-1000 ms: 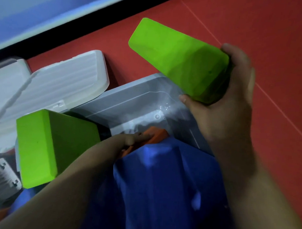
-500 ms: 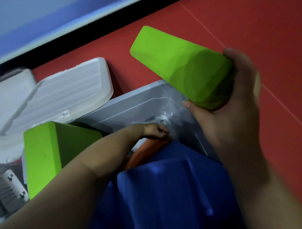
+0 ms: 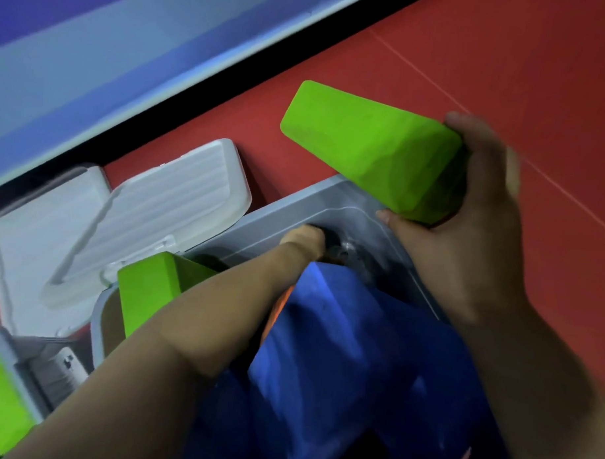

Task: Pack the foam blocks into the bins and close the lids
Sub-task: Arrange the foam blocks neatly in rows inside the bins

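Foam blocks are packed in the grey bin (image 3: 305,208): a big blue block (image 3: 341,361) fills the near side, a green block (image 3: 148,289) stands at the left wall. Another green wedge (image 3: 369,145) is clamped in the right hand (image 3: 466,214), above the bin's far right corner. The left hand (image 3: 302,241) is reached deep inside; its grip cannot be made out. The white lid (image 3: 140,210) is hinged open behind.

Lime-green foam block (image 3: 369,145), blue blocks (image 3: 323,367), grey bin (image 3: 295,208), white ribbed lid (image 3: 158,196)

Red floor (image 3: 505,64) (thin seam lines) beside a black baseboard strip (image 3: 196,98) under a pale wall (image 3: 129,44).
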The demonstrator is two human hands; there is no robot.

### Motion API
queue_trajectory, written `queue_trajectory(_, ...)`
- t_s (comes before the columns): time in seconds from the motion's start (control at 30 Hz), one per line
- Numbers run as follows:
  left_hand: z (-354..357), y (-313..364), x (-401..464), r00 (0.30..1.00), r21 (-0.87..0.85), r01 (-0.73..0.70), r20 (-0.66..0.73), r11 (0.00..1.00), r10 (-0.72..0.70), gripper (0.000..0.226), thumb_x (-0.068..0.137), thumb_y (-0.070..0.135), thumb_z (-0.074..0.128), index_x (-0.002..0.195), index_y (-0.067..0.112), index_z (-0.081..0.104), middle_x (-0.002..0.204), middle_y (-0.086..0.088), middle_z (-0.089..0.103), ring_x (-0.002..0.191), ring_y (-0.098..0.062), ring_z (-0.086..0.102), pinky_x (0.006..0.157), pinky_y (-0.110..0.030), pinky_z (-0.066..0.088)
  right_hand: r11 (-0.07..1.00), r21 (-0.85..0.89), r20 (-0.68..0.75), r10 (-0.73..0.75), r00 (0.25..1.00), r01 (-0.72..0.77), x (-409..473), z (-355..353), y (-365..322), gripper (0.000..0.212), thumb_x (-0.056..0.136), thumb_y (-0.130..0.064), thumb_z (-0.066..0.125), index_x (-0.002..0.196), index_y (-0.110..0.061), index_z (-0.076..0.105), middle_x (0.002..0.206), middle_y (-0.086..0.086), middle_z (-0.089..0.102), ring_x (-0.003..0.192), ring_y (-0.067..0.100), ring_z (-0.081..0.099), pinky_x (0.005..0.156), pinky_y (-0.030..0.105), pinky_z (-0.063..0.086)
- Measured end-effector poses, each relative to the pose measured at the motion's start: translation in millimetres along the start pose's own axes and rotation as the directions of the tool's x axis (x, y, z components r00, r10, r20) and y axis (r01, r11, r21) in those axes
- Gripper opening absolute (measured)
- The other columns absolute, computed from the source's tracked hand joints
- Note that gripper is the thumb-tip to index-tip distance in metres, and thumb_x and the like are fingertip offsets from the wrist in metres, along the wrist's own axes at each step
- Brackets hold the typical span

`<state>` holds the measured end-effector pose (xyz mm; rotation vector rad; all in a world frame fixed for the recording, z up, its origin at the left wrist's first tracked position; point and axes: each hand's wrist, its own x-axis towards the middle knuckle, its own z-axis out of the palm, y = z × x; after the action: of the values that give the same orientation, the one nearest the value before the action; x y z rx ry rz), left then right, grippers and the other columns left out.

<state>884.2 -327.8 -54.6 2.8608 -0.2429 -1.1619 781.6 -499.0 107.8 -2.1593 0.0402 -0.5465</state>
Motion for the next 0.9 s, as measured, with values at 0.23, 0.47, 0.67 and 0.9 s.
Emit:
queue_trajectory(0.23, -24.8, 10.9, -15.1, 0.937, -0.005, -0.049, 0.347, 0.999, 0.047, 0.045, 0.099, 0.034, 0.04, 0.133, 0.004, 0.047, 0.131, -0.019, 0.054, 0.097, -0.032, 0.062, 0.046, -0.02, 0.048, 1.0, -0.015, 0.011, 0.002, 1.0, -0.002, -3.1, -8.2, -1.8, 0.088, 0.06, -0.011, 0.083, 0.138, -0.018, 0.042, 0.126, -0.008, 0.037, 0.118, 0.01, 0.043, 0.102, 0.031, 0.038)
queue_trajectory(0.47, -48.5, -24.2, -55.4, 0.883, -0.265, 0.108, 0.468, 0.958, 0.03, 0.051, 0.089, 0.032, 0.049, 0.14, 0.028, 0.043, 0.139, -0.009, 0.051, 0.115, -0.031, 0.056, 0.078, -0.04, 0.054, 1.0, -0.016, 0.038, 0.005, 0.999, -0.004, -0.4, -11.3, -5.7, 0.087, 0.061, -0.013, 0.083, 0.137, -0.019, 0.041, 0.122, -0.017, 0.031, 0.12, 0.015, 0.042, 0.102, 0.041, 0.039)
queue_trajectory(0.67, -46.4, -38.4, -107.2, 0.975, -0.217, -0.079, 0.187, 0.973, 0.121, 0.047, 0.086, 0.045, 0.062, 0.127, 0.024, 0.051, 0.126, 0.007, 0.053, 0.114, -0.012, 0.051, 0.101, -0.022, 0.036, 0.998, -0.003, 0.065, 0.059, 0.996, -0.059, 0.6, -13.8, -16.4, 0.091, 0.06, -0.013, 0.083, 0.139, -0.025, 0.039, 0.129, -0.007, 0.039, 0.123, 0.017, 0.042, 0.108, 0.039, 0.036)
queue_trajectory(0.9, -12.3, -73.2, -166.9, 0.964, -0.374, 0.179, -0.117, 0.91, -0.237, 0.083, 0.075, 0.048, 0.069, 0.144, 0.031, 0.024, 0.127, -0.019, 0.054, 0.112, -0.033, 0.057, 0.087, -0.029, 0.047, 0.999, -0.029, 0.203, -0.007, 0.979, 0.013, -5.3, -22.9, -34.0, 0.094, 0.058, -0.011, 0.085, 0.14, -0.023, 0.041, 0.137, 0.004, 0.045, 0.126, 0.018, 0.038, 0.104, 0.024, 0.027)
